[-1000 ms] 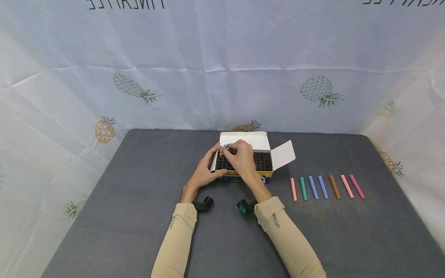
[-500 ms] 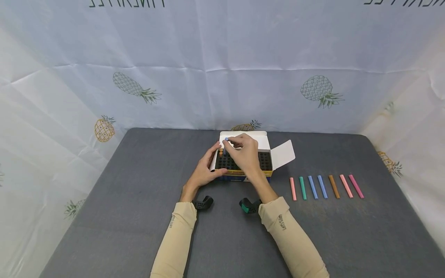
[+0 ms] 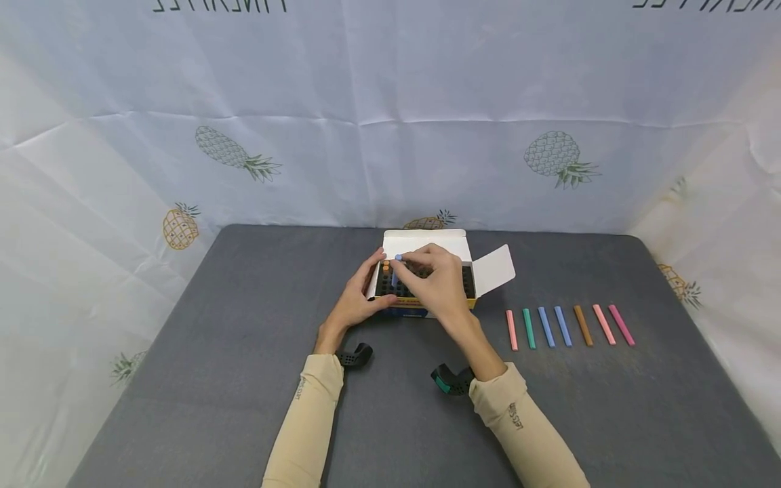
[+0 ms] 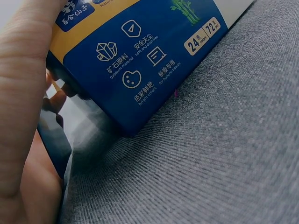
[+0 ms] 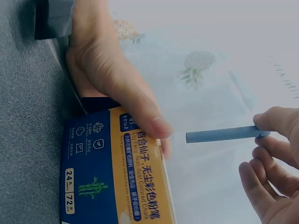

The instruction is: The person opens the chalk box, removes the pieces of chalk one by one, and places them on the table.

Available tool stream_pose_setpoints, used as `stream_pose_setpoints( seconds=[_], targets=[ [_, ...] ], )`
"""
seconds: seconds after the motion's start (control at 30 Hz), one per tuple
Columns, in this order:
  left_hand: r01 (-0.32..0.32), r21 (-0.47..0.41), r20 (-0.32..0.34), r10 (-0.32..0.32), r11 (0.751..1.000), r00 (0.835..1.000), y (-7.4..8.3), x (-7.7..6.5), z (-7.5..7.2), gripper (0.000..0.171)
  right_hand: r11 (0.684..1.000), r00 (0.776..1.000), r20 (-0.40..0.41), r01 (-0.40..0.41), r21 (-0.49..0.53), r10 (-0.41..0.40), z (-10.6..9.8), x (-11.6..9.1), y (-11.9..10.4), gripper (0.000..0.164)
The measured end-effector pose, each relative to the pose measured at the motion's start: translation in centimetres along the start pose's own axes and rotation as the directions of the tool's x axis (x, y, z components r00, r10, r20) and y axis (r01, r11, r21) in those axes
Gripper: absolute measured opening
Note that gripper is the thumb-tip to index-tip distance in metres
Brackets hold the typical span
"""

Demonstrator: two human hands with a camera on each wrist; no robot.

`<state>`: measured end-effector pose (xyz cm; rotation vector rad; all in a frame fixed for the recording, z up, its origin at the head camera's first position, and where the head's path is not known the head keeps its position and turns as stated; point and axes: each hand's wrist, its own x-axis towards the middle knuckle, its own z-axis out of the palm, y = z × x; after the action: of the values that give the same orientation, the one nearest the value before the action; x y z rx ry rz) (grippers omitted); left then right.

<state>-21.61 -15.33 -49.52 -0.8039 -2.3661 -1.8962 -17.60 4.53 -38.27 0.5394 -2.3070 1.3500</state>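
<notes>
A yellow-and-blue chalk box [image 3: 407,312] stands with its lid up, its black insert full of small holes. My left hand [image 3: 355,302] grips the box's left end, thumb along the front edge and fingers around the far side. Between thumb and fingers, my right hand [image 3: 441,283] pinches a blue chalk stick [image 5: 219,134] near its upper end. In the right wrist view the stick's lower end shows free, with a gap between it and the box front. Orange chalk sticks [image 3: 386,268] stand in the insert's back left corner, beside the blue one in the head view.
To the right lies a spaced row of chalk sticks: pink, green [image 3: 529,329], two blue, brown [image 3: 583,325], pink and magenta [image 3: 622,324]. The box's white side flap [image 3: 495,270] sticks out right. A pineapple-print curtain [image 3: 378,169] hangs behind the grey table [image 3: 244,400].
My right hand has lifted the blue chalk out of the insert's back left area, then brought it slightly lower and nearer to me. My left hand has kept its grip on the box.
</notes>
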Motion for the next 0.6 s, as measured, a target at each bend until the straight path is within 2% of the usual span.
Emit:
stream_pose_setpoints(
  seconds=[0.2, 0.47, 0.6],
  targets=[
    [0.03, 0.02, -0.004, -0.03, 0.999, 1.0, 0.3, 0.0, 0.1, 0.09, 1.0, 1.0, 0.003, 0.005, 0.011, -0.005, -1.2, -1.1, -0.8, 0.016],
    [0.032, 0.016, 0.012, -0.032, 0.999, 0.999, 3.7, -0.4, 0.1, 0.086, 0.999, 1.0, 0.018, 0.022, -0.028, -0.021, -2.5, -2.9, -1.3, 0.014],
    [0.037, 0.017, 0.003, -0.037, 0.999, 0.999, 4.1, -0.4, 0.1, 0.086, 0.999, 1.0, 0.025, 0.009, -0.037, -0.008, -3.2, -3.8, -1.1, 0.013]
  ],
)
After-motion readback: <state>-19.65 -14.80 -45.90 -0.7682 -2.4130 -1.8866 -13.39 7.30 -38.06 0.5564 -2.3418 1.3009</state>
